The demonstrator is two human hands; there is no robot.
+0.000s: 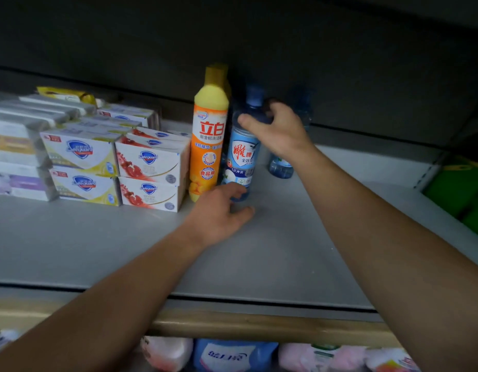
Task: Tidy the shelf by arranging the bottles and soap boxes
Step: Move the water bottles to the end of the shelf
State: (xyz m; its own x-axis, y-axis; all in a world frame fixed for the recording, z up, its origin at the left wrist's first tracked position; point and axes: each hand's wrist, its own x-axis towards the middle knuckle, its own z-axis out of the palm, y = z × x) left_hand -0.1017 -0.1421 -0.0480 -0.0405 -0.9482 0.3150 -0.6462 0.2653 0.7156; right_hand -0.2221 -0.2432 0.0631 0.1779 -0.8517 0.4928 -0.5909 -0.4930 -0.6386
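Observation:
On the grey shelf point(286, 237) a yellow-orange dish soap bottle point(209, 140) stands upright. A blue bottle point(243, 157) stands right beside it. My right hand point(278, 130) grips the blue bottle's shoulder and neck from the right. My left hand point(219, 213) rests on the shelf at the blue bottle's base, fingertips touching it, fingers loosely bent. A second blue bottle point(282, 167) stands behind my right hand, mostly hidden. Stacked soap boxes point(149, 170) fill the shelf's left side, next to the orange bottle.
More soap boxes point(82, 167) and grey packs point(20, 146) lie stacked farther left. Green packages point(460, 189) sit past the shelf's right divider. The lower shelf holds pink and blue pouches point(232, 355). A dark shelf underside hangs above.

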